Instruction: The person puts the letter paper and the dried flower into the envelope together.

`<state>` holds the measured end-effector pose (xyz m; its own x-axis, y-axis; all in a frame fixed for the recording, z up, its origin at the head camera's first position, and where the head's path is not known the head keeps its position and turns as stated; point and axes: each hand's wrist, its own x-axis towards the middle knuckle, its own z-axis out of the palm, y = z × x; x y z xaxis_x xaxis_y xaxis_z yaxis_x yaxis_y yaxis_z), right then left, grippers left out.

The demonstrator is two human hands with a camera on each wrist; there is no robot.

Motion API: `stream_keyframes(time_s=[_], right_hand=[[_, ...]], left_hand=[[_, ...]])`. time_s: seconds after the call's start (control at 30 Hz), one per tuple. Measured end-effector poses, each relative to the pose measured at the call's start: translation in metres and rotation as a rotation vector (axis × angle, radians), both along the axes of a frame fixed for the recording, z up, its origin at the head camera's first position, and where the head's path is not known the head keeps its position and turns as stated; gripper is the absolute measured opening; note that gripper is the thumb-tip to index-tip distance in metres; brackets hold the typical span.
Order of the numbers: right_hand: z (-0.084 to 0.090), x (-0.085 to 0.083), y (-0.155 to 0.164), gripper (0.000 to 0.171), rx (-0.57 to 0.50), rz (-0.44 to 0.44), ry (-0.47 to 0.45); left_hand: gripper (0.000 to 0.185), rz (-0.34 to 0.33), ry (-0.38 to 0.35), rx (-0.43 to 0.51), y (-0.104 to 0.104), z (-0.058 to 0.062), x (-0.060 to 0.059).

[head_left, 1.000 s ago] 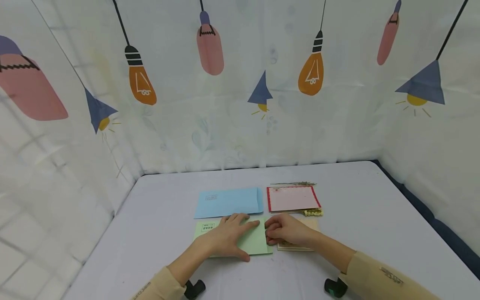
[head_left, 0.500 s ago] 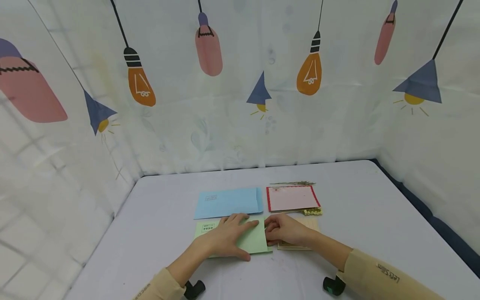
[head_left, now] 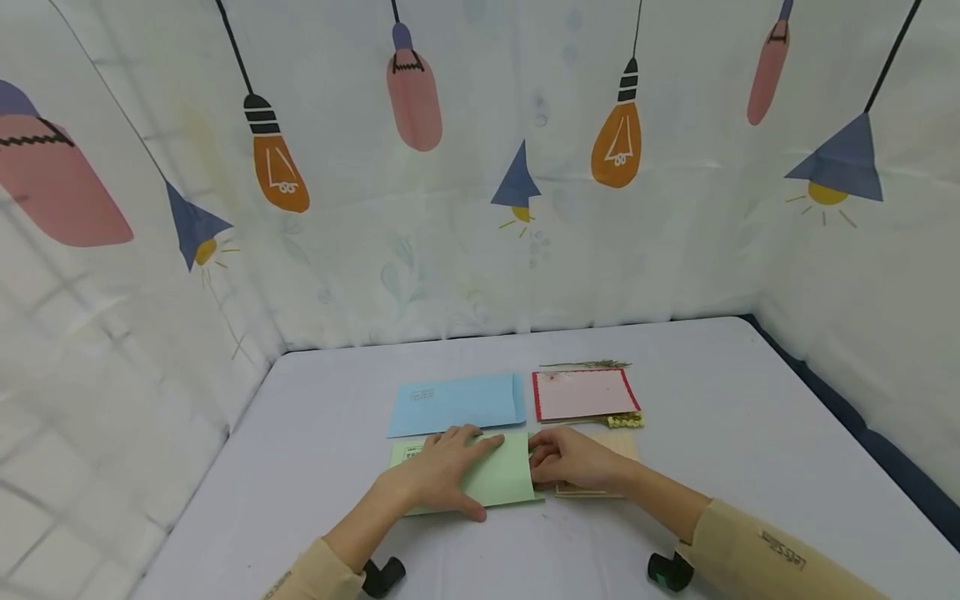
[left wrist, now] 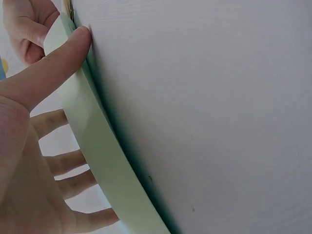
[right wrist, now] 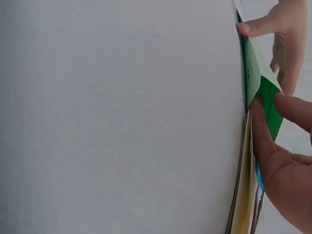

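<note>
A pale green envelope (head_left: 510, 475) with a small printed box lies on the white table. Across its top my left hand (head_left: 444, 471) rests with spread fingers, its thumb at the near edge. My right hand (head_left: 573, 460) is at the envelope's right end, fingers bent. In the right wrist view, the thumb and a finger of my right hand (right wrist: 285, 165) hold the edges of the gaping mouth, where darker green lining shows. Beneath that hand lie beige cards or papers (head_left: 619, 443), partly hidden. Whether anything is inside the envelope cannot be seen.
A blue envelope (head_left: 459, 403) lies just beyond the green one. To its right is a pink card with a red border (head_left: 585, 395), with yellow dried flowers (head_left: 626, 420) at its near corner and a thin dried sprig (head_left: 600, 364) behind it. A printed curtain (head_left: 450, 275) hangs beyond the table.
My left hand has slid slightly to the left over the green envelope and covers more of the printed box. My right hand stays at the envelope's right end, almost unmoved.
</note>
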<state>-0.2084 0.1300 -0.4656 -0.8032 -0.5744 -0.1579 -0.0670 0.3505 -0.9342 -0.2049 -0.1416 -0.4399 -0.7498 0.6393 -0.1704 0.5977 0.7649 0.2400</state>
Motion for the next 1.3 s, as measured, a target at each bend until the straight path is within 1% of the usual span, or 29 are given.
stream_keyframes(time_s=[0.1, 0.2, 0.33, 0.37, 0.47, 0.57, 0.63, 0.73, 0.87, 0.97, 1.13, 1.3], right_hand=[[0.003, 0.001, 0.001, 0.048, 0.008, 0.015, 0.028], [0.006, 0.003, 0.005, 0.049, -0.006, 0.021, 0.029], [0.01, 0.005, 0.015, 0.046, -0.037, 0.003, 0.018], [0.012, 0.005, 0.019, 0.045, -0.031, -0.007, 0.03], [0.019, 0.005, 0.032, 0.038, 0.001, -0.028, 0.091], [0.025, 0.004, 0.046, 0.032, 0.038, -0.038, 0.168], [0.028, 0.002, 0.056, 0.029, 0.057, -0.038, 0.201], [0.03, 0.0, 0.068, 0.028, 0.092, -0.043, 0.213], [0.028, -0.001, 0.083, 0.028, 0.122, -0.044, 0.203], [0.027, 0.0, 0.092, 0.028, 0.152, -0.048, 0.224], [0.026, 0.001, 0.105, 0.026, 0.246, -0.098, 0.289], [0.027, 0.0, 0.113, 0.029, 0.288, -0.133, 0.311]], left_hand=[[0.104, 0.003, 0.004, -0.006, 0.001, 0.001, 0.0], [0.103, 0.008, 0.002, -0.009, 0.002, 0.002, 0.0], [0.103, 0.012, -0.004, -0.012, 0.003, 0.002, 0.001], [0.103, 0.013, -0.003, -0.013, 0.003, 0.002, 0.001], [0.103, 0.01, 0.005, -0.012, 0.003, 0.002, 0.001], [0.103, 0.0, 0.016, -0.006, 0.003, 0.003, 0.002], [0.103, -0.006, 0.016, 0.0, 0.002, 0.004, 0.002], [0.102, -0.007, 0.01, 0.009, 0.002, 0.004, 0.003], [0.103, -0.005, 0.007, 0.006, 0.002, 0.003, 0.003], [0.103, -0.003, 0.005, -0.005, 0.002, 0.003, 0.003], [0.102, -0.003, 0.003, -0.009, 0.003, 0.002, 0.002], [0.103, 0.0, 0.006, -0.018, 0.003, 0.003, 0.002]])
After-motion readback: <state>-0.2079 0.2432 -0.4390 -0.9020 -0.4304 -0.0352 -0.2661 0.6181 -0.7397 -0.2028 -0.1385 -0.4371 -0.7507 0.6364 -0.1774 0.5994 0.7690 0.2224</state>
